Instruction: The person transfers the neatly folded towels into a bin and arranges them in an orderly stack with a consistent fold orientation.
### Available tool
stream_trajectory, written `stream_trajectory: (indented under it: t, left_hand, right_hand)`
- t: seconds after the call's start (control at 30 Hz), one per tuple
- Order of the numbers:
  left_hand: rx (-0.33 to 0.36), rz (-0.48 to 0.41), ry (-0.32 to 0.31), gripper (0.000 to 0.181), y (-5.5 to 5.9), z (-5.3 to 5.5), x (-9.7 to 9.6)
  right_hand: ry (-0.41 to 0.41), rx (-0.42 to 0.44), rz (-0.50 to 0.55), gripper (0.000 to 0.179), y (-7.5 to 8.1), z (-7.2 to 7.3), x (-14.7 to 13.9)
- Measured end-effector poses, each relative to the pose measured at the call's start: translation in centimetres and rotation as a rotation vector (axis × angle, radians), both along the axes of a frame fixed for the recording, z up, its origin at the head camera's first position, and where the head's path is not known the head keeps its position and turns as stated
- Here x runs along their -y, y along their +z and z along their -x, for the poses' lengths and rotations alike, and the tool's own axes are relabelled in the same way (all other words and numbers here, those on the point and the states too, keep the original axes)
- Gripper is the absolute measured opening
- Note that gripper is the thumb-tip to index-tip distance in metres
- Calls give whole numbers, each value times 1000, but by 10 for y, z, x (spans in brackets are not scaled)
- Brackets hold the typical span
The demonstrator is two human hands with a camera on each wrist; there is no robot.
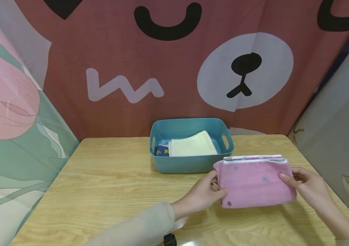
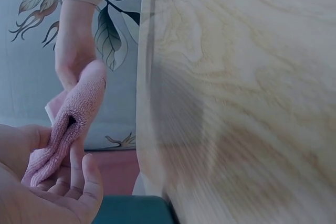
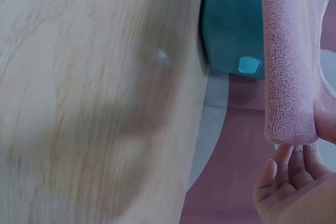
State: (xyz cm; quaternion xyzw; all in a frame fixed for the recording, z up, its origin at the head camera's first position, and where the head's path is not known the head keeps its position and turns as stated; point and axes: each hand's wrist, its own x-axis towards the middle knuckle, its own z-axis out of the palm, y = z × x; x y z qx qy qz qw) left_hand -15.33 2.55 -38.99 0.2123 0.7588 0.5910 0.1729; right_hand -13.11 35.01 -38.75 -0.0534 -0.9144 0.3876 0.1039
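Note:
A folded pink towel [image 1: 255,186] with white edging and small stars is held up above the table's right side. My left hand [image 1: 203,194] pinches its left end, thumb in front and fingers behind. At the other end my right hand [image 1: 308,186] grips it the same way. In the left wrist view the left hand [image 2: 58,177] has its thumb on one face of the folded terry towel [image 2: 79,103] and its fingers against the other. The right wrist view shows the right hand [image 3: 299,182] at the towel's lower end [image 3: 289,77].
Behind the towel, at the table's back edge, stands a teal basket [image 1: 183,164] with side handle holes. In it lie a pale yellow cloth [image 1: 192,145] and a dark blue patterned cloth [image 1: 162,150]. The wooden table [image 1: 106,184] meets a hanging bear-print curtain [image 1: 174,61].

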Motion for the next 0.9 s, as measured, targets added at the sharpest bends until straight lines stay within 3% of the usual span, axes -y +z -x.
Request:
stream_trajectory:
  t: [0.57, 0.9]
  left_hand:
    - [-37, -31, 70, 29, 2, 1, 39]
    - [-74, 43, 82, 32, 5, 0, 62]
  right_hand:
    - [38, 67, 65, 43, 14, -5, 37]
    - [78, 56, 100, 40, 23, -7, 60]
